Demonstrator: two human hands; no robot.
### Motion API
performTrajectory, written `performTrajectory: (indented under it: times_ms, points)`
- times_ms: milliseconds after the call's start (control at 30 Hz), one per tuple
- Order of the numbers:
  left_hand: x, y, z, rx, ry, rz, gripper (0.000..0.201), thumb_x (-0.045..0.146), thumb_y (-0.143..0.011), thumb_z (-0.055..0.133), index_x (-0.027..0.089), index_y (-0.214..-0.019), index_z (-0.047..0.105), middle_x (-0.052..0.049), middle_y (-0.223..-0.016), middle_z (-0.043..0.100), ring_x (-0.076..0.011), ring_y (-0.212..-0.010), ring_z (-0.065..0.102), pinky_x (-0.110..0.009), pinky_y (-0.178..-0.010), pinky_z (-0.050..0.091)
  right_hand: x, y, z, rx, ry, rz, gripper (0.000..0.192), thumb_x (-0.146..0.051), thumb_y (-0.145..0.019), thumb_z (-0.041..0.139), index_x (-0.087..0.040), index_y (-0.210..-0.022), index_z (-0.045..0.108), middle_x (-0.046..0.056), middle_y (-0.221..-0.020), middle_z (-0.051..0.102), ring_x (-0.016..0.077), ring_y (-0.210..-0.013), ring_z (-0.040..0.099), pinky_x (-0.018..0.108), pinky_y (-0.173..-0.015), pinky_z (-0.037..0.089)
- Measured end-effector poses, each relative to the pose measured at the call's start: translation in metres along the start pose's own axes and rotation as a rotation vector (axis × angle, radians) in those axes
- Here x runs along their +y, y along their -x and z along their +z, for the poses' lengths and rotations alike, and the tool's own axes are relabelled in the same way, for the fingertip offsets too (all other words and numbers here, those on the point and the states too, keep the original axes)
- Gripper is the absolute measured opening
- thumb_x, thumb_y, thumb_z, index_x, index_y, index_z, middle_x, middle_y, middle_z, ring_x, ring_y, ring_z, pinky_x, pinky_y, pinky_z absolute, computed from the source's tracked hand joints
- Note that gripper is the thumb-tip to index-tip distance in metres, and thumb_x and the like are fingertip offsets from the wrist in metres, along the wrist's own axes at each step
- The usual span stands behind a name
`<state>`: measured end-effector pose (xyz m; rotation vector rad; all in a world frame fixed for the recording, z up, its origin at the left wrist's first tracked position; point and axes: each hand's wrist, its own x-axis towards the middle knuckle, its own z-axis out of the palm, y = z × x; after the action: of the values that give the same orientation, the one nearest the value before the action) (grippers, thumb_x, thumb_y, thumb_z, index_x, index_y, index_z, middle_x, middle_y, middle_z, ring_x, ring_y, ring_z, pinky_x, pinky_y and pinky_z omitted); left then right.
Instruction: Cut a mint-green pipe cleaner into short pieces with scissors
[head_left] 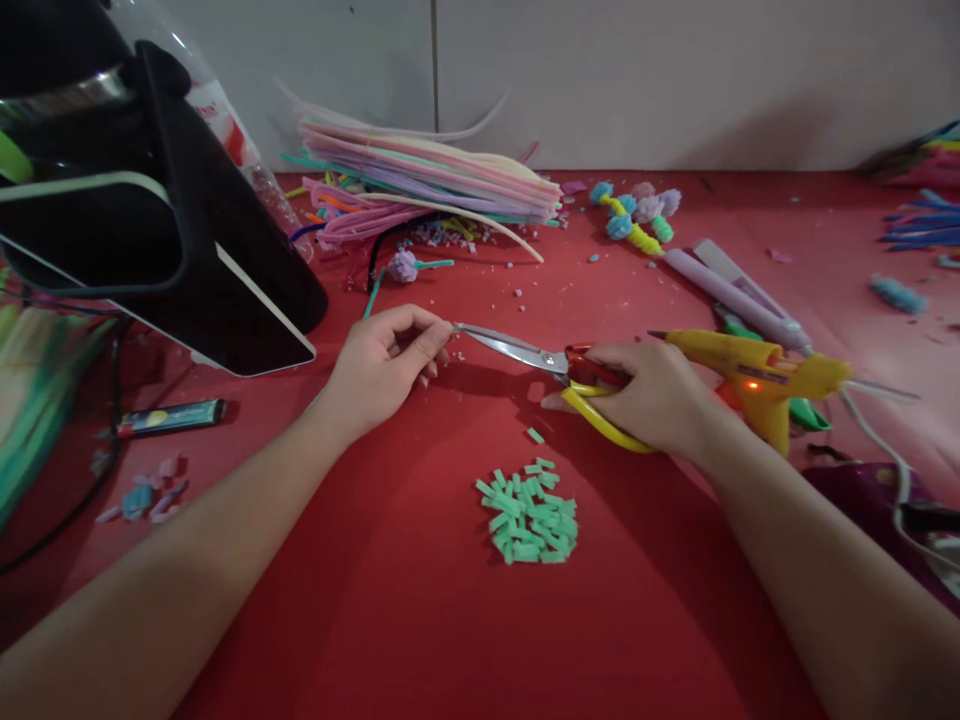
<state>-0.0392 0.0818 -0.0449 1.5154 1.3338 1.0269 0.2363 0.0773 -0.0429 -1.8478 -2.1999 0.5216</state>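
Left fingers: my left hand [379, 365] has thumb and forefinger together at the blade tip; I cannot tell whether a piece lies between them.
Right fingers: my right hand [656, 395] is clamped on the red and yellow handles of the scissors [517, 348].
Scissors position: between my hands, blades pointing left, above the desk [360, 620].
Cut pieces: green pile [532, 520] on the desk, nearer me than the scissors.
Glue gun marking: lettering on the yellow glue gun [690, 350] is too blurred to read; its orange light is lit.
Bottle label: red and white on the clear bottle [229, 130], illegible.
Cylinder print: small printed cylinder [172, 417], text unreadable.
Rear edge: the desk meets the pale wall [637, 80] behind the pastel bundle [442, 175].
Working room: bare red surface between my forearms, around the pile.
Left limit: large black object [255, 250], near my left wrist.
Right limit: glue gun, just beyond my right hand.
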Motion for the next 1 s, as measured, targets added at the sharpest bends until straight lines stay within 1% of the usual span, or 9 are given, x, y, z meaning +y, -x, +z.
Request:
performTrajectory:
  times_ms: [200,333,467,567,667,833,1000]
  points:
    - [0.0022,-0.0004,0.0009,-0.007,0.005,-0.001,0.017,0.031,-0.090,0.064,0.018,-0.080,0.066,0.000,-0.066,0.066,-0.0062,-0.050,0.057,-0.015,-0.045,0.043,0.0014,0.0002,0.0000,0.014,-0.011,-0.008,0.066,-0.081,-0.066,0.065,-0.022,-0.057,0.036,-0.003,-0.054,0.035,0.0114,-0.054,0.027,0.031,-0.051,0.023]
    - [0.0020,-0.0001,-0.0002,-0.003,-0.004,-0.007,0.018,0.034,-0.090,0.065,0.018,-0.080,0.066,0.000,-0.066,0.067,-0.0067,-0.050,0.057,-0.016,-0.044,0.043,0.0009,0.0012,-0.0008,0.008,-0.034,-0.023,0.064,-0.079,-0.067,0.065,-0.022,-0.059,0.037,-0.003,-0.055,0.033,0.0114,-0.055,0.029,0.030,-0.053,0.024]
    - [0.0002,-0.0003,-0.0009,0.001,-0.022,-0.005,0.021,0.038,-0.089,0.066,0.019,-0.080,0.066,-0.001,-0.067,0.068,-0.0076,-0.051,0.059,-0.017,-0.045,0.044,0.0001,0.0014,-0.0018,0.011,-0.027,-0.037,0.064,-0.078,-0.068,0.064,-0.022,-0.058,0.037,-0.004,-0.054,0.033,0.0106,-0.054,0.027,0.029,-0.052,0.024]
    - [-0.0003,-0.0005,-0.0005,0.004,-0.014,-0.001,0.020,0.037,-0.089,0.066,0.019,-0.080,0.067,-0.001,-0.066,0.067,-0.0076,-0.051,0.059,-0.017,-0.045,0.044,0.0004,0.0010,-0.0017,0.002,-0.018,-0.035,0.063,-0.079,-0.067,0.064,-0.022,-0.059,0.038,-0.004,-0.054,0.034,0.0108,-0.055,0.027,0.029,-0.051,0.024]
    - [-0.0003,-0.0006,0.0002,0.003,-0.005,-0.007,0.018,0.035,-0.089,0.066,0.019,-0.081,0.067,-0.001,-0.066,0.067,-0.0073,-0.051,0.058,-0.017,-0.045,0.044,0.0004,0.0007,-0.0014,0.004,-0.009,-0.037,0.064,-0.079,-0.068,0.064,-0.022,-0.059,0.037,-0.004,-0.054,0.034,0.0110,-0.055,0.027,0.029,-0.052,0.024]
    - [0.0009,-0.0002,0.0008,0.001,0.007,-0.014,0.017,0.033,-0.089,0.065,0.019,-0.080,0.066,0.000,-0.066,0.066,-0.0067,-0.050,0.057,-0.016,-0.044,0.043,-0.0019,0.0008,-0.0023,-0.008,-0.014,-0.016,0.068,-0.083,-0.065,0.063,-0.022,-0.058,0.034,-0.003,-0.054,0.034,0.0111,-0.055,0.026,0.029,-0.051,0.023]
    - [0.0044,0.0005,0.0010,0.008,0.008,-0.023,0.017,0.032,-0.089,0.066,0.018,-0.078,0.066,0.000,-0.065,0.066,-0.0069,-0.050,0.057,-0.016,-0.044,0.043,-0.0035,-0.0002,-0.0029,-0.031,-0.009,0.026,0.070,-0.087,-0.062,0.061,-0.022,-0.058,0.036,-0.002,-0.053,0.036,0.0119,-0.055,0.027,0.030,-0.051,0.025]
